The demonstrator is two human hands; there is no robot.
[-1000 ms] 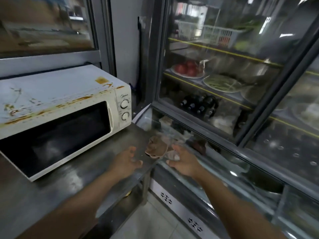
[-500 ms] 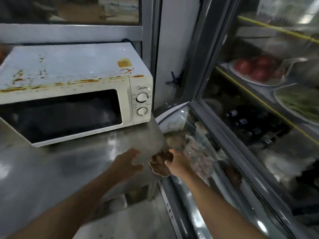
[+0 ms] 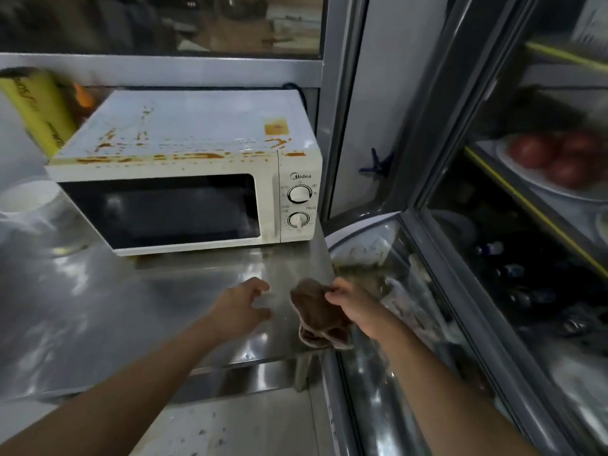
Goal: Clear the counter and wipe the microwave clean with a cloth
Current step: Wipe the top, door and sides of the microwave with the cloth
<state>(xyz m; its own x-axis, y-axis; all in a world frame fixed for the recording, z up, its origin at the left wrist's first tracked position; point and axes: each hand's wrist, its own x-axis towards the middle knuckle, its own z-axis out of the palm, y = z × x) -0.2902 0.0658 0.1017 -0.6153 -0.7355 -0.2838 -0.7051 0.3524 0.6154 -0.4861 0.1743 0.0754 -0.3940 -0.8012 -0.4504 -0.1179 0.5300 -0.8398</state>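
right hand pinches cloth at desk edge — left hand loose, holding nothing, before stained microwave.

One microwave sits at the centre-left of the frame, with two dials stacked on its right panel, and one brown cloth hangs just right of centre. Two hands show in the lower half, the left hand and the right hand. There is one yellow roll at the upper left, one white cup at the left edge, and one plate at the right holding about four red tomatoes, too blurred to count surely.
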